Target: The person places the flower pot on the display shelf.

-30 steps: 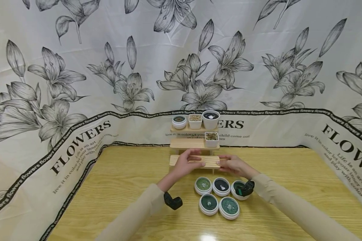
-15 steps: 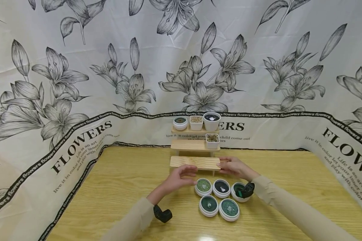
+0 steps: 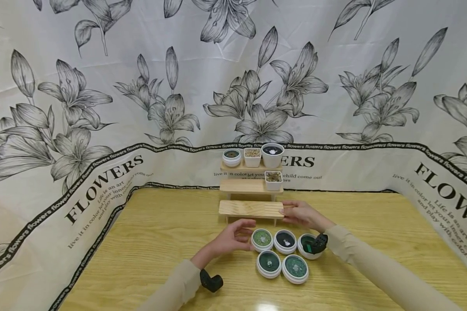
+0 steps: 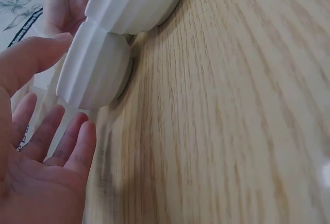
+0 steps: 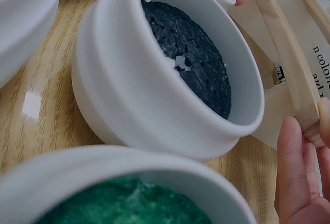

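Pale floral curtain (image 3: 225, 125) hung beyond both hands, FLOWERS lettering on it. Wood-grain table (image 3: 151, 242) lay beneath them. 2 beige sleeves (image 3: 367, 255) led back from the wrists. 3-tier wooden stand (image 3: 245, 185) stood on the table, beyond the left hand, left of the right hand; its bottom shelf (image 3: 249, 209) was the tier nearest both.

Right hand (image 3: 302, 213): clamped on the right end of the bottom shelf, thumb and fingers pinching the board. Left hand (image 3: 230, 238): thumb and fingers apart, nothing gripped, thumb tip right by a pot rim; contact unclear.

Large round pot (image 3: 272, 160), dark fill, sat on the top tier, beyond both hands. 5 round white pots on the table: light green pot (image 3: 262, 238) just right of the left hand's fingers; black-filled pot (image 3: 286, 240) next, on the near side of the right hand; dark green pot (image 3: 306, 244) under the right wrist, partly hidden; deep green pot (image 3: 269, 261) and teal pot (image 3: 295, 267) closer to the person than either hand. Small round pot (image 3: 231, 158), top tier, beyond the left hand. 2 square pots: gravel pot (image 3: 253, 157) top tier, brown-topped pot (image 3: 273, 179) middle tier, both beyond the hands. Black wrist device (image 3: 212, 281) sat behind the left hand.
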`<state>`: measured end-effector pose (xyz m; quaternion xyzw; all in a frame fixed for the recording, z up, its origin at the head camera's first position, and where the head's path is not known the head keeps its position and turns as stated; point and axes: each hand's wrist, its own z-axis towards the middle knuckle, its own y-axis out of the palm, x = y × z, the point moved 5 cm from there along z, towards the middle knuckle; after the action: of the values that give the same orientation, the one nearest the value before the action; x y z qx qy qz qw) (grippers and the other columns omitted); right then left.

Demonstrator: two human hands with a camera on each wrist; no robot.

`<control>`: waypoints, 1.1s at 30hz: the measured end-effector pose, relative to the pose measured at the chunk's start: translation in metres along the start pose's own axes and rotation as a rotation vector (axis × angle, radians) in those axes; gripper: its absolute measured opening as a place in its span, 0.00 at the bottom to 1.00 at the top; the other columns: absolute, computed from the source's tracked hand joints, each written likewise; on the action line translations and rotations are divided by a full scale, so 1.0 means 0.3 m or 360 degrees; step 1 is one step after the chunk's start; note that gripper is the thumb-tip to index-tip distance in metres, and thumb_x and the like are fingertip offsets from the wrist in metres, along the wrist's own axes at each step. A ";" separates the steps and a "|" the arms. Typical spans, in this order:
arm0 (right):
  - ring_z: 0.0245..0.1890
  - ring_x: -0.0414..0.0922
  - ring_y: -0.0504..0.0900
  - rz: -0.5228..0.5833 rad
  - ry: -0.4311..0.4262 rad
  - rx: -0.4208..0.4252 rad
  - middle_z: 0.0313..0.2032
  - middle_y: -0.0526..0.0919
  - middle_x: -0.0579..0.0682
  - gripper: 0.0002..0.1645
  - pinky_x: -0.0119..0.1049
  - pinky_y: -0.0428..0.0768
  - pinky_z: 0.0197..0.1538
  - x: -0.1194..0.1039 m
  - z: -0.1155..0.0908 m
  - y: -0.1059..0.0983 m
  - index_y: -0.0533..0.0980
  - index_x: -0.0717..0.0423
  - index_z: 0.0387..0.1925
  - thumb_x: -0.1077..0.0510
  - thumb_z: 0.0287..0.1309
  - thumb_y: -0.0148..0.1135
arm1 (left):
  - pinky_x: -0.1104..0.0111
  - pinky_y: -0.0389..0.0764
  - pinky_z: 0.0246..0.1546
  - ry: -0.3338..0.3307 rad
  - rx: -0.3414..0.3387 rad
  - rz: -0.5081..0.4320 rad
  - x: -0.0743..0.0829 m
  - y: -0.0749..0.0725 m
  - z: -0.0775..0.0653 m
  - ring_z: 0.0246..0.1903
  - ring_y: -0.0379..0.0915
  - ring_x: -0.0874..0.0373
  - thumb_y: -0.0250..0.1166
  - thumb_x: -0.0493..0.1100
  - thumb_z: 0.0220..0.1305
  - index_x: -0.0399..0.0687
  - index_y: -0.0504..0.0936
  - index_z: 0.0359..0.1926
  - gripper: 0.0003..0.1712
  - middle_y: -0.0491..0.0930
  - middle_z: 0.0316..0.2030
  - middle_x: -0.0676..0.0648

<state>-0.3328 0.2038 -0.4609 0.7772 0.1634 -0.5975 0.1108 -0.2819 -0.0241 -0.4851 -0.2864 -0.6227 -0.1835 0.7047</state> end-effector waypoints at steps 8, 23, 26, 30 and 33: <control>0.35 0.33 0.79 -0.0004 0.0017 0.0017 0.44 0.75 0.52 0.38 0.28 0.83 0.47 0.008 0.006 -0.007 0.45 0.80 0.68 0.67 0.66 0.50 | 0.60 0.70 0.65 0.0075 -0.0089 -0.0009 -0.014 0.015 0.025 0.63 0.64 0.37 0.67 0.25 0.53 0.28 0.59 0.67 0.42 0.62 0.66 0.29; 0.35 0.33 0.79 0.0020 0.0033 0.0018 0.43 0.75 0.50 0.38 0.29 0.83 0.48 0.012 0.010 -0.011 0.45 0.80 0.68 0.66 0.66 0.51 | 0.70 0.72 0.63 0.0075 -0.0166 0.0100 -0.005 0.049 0.056 0.63 0.66 0.41 0.68 0.24 0.50 0.27 0.62 0.66 0.41 0.66 0.64 0.30; 0.35 0.33 0.79 0.0034 0.0027 0.0012 0.42 0.76 0.50 0.39 0.29 0.83 0.48 0.007 0.005 -0.007 0.44 0.80 0.68 0.67 0.66 0.51 | 0.73 0.72 0.61 0.0054 -0.0157 0.0151 -0.015 0.051 0.059 0.61 0.68 0.43 0.69 0.25 0.50 0.27 0.64 0.65 0.40 0.69 0.62 0.32; 0.34 0.33 0.79 0.0056 0.0031 0.0011 0.39 0.76 0.49 0.38 0.28 0.83 0.46 0.004 0.003 -0.002 0.44 0.81 0.68 0.68 0.66 0.50 | 0.75 0.74 0.58 0.0007 -0.0128 0.0168 -0.029 0.051 0.062 0.60 0.70 0.46 0.69 0.25 0.50 0.29 0.66 0.64 0.39 0.71 0.61 0.33; 0.33 0.33 0.79 0.0070 0.0052 0.0023 0.39 0.76 0.49 0.38 0.27 0.83 0.45 0.005 0.004 0.001 0.44 0.80 0.68 0.68 0.66 0.50 | 0.74 0.74 0.58 -0.0004 -0.0118 0.0171 -0.035 0.050 0.063 0.60 0.70 0.47 0.69 0.26 0.51 0.30 0.67 0.64 0.38 0.71 0.61 0.34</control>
<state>-0.3333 0.2033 -0.4626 0.7910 0.1438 -0.5834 0.1156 -0.2890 -0.0016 -0.4968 -0.3454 -0.6002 -0.1680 0.7016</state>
